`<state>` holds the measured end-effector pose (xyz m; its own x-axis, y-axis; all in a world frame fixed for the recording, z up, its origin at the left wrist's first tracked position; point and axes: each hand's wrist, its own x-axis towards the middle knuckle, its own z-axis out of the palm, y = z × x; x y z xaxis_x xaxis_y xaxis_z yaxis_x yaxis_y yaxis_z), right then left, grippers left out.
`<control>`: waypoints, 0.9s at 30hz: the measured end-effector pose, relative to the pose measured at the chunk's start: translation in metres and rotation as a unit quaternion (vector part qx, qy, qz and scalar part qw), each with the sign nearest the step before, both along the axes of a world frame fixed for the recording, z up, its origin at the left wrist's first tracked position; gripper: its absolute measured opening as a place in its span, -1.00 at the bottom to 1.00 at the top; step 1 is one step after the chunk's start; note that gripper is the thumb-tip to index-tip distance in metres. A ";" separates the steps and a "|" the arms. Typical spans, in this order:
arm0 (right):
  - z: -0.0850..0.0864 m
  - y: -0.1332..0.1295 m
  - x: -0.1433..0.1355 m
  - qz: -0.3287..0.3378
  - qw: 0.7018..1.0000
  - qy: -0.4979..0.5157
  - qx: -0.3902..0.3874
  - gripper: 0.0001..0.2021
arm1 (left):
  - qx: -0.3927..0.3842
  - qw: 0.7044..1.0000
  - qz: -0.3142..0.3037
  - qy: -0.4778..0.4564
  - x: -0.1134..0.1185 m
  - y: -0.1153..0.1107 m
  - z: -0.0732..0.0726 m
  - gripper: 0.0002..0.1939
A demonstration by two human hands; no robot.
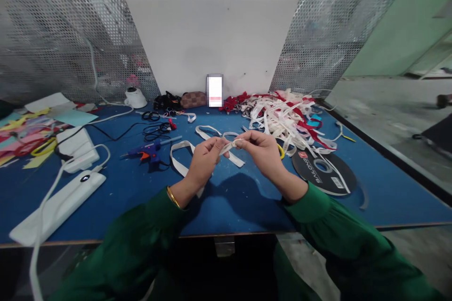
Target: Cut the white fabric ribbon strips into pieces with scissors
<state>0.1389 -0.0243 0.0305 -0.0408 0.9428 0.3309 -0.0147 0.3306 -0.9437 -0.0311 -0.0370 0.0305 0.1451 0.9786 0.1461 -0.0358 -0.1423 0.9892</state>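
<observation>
Both hands meet above the middle of the blue table, pinching a white ribbon [229, 147] between them. My left hand [205, 157] grips it with thumb and fingers closed. From the other side my right hand [259, 150] pinches the same ribbon, where it looks looped or folded; the exact shape is too small to make out. Loose lengths of white ribbon [181, 167] lie on the table beneath and left of my left hand. Partly hidden behind my right hand is a yellow handle [281, 151], seemingly of scissors.
Right of my hands lie a black ribbon reel [339, 174] and a heap of white and red ribbons [278, 117]. A blue glue gun [150, 152], a white power strip [60, 207] with cables and coloured scraps [28, 136] are leftward. A lit phone [215, 90] leans against a white board [212, 42].
</observation>
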 end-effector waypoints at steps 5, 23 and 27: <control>0.007 0.003 0.006 0.003 0.999 0.040 -0.023 -0.81 | 0.060 0.998 0.030 0.018 -0.004 0.006 -0.001 -0.85; 0.010 0.001 0.006 0.018 0.999 0.039 -0.013 -0.77 | 0.107 0.987 0.084 0.084 -0.005 0.003 -0.005 -0.72; 0.012 -0.002 0.006 0.031 0.999 0.036 -0.014 -0.77 | 0.098 0.988 0.098 0.061 -0.004 0.004 -0.004 -0.81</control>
